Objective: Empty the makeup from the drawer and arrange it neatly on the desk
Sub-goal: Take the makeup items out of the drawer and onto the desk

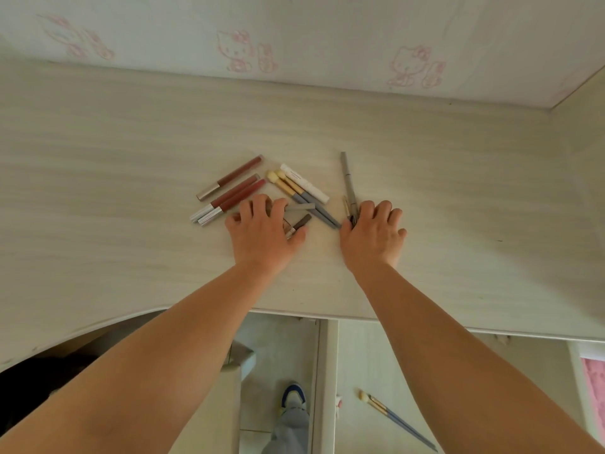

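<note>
Both hands are on the pale wood-grain desk (131, 165), mid-surface, nearer its front edge than the back wall. Left hand (262, 227) lies palm down with fingers curled over a small clear tube with a dark brown cap (299, 223); it appears to grasp it, though most of the tube is hidden under the fingers. A flat grey stick (299, 207) lies just past the fingertips. Right hand (371, 231) has fingers curled round the near ends of a long grey pencil (348, 181) and a thin gold-toned stick (346, 206) beside it.

Left of the left hand are three reddish-brown lip gloss tubes with silver caps (229, 188), roughly parallel and slanted; the nearer two touch each other. Between the hands are two blue-handled brushes with cream sponge tips (294, 193), side by side, and a white tube with small print (304, 182) touching them.

Below the front edge is the open white drawer (360, 355), with two more blue-handled brushes (393, 417) in it. A blue-and-white shoe (293, 396) is on the floor.
</note>
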